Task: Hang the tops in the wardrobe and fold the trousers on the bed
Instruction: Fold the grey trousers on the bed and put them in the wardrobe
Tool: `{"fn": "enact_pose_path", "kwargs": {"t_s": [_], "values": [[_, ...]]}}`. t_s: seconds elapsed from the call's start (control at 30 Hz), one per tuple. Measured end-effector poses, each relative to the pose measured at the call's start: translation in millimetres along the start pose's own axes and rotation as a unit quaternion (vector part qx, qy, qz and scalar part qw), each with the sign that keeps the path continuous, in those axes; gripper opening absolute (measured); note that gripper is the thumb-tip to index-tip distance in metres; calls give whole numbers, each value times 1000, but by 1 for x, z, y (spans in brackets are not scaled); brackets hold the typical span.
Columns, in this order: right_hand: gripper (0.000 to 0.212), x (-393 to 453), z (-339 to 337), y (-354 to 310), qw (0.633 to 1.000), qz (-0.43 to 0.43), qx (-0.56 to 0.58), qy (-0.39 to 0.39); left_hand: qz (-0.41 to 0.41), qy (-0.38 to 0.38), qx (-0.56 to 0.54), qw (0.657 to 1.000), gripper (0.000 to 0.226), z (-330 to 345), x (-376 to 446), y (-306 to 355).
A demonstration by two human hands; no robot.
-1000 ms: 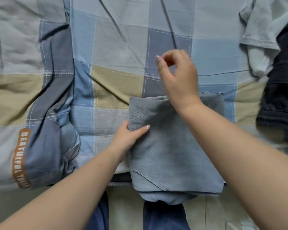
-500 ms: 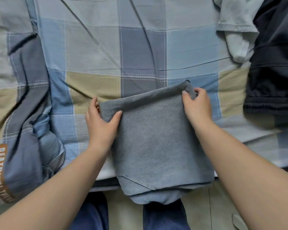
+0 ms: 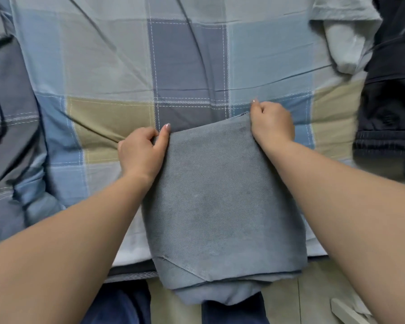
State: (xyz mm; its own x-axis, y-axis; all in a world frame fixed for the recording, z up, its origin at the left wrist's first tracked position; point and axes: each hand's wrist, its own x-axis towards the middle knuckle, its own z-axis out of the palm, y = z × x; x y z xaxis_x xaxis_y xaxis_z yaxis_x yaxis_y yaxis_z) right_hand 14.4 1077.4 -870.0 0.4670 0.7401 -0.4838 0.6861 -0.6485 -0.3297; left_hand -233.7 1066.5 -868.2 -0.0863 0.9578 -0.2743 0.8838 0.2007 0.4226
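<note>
**Grey-blue trousers folded at the near edge of the bed**

We see one pair of grey-blue trousers [image 3: 220, 206], folded into a thick, roughly square stack of twill cloth, lying at the near edge of the bed [image 3: 108, 66] with its near end hanging just over that edge. We count two hands on it. At the far-left corner our left hand [image 3: 142, 152] curls round the edge, thumb on top and fingers tucked beneath. At the far-right corner our right hand [image 3: 272, 121] is bunched tight, pinching the cloth. On the far right lie one pale top [image 3: 344, 38] and one dark garment [image 3: 391, 101], touching each other.
</note>
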Motion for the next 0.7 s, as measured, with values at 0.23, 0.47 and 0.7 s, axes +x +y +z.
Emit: {"fn": "enact_pose_path", "kwargs": {"t_s": [0.23, 0.47, 0.7], "values": [[30, -7, 2, 11, 976, 2, 208, 59, 12, 11, -51, 999, 39, 4, 1, -8], [42, -95, -18, 76, 955, -9, 266, -130, -230, 23, -318, 920, 44, -25, -72, -34], [68, -98, -23, 101, 931, -32, 238, -276, -264, -174, -368, 874, 54, -23, -132, -36]]}}
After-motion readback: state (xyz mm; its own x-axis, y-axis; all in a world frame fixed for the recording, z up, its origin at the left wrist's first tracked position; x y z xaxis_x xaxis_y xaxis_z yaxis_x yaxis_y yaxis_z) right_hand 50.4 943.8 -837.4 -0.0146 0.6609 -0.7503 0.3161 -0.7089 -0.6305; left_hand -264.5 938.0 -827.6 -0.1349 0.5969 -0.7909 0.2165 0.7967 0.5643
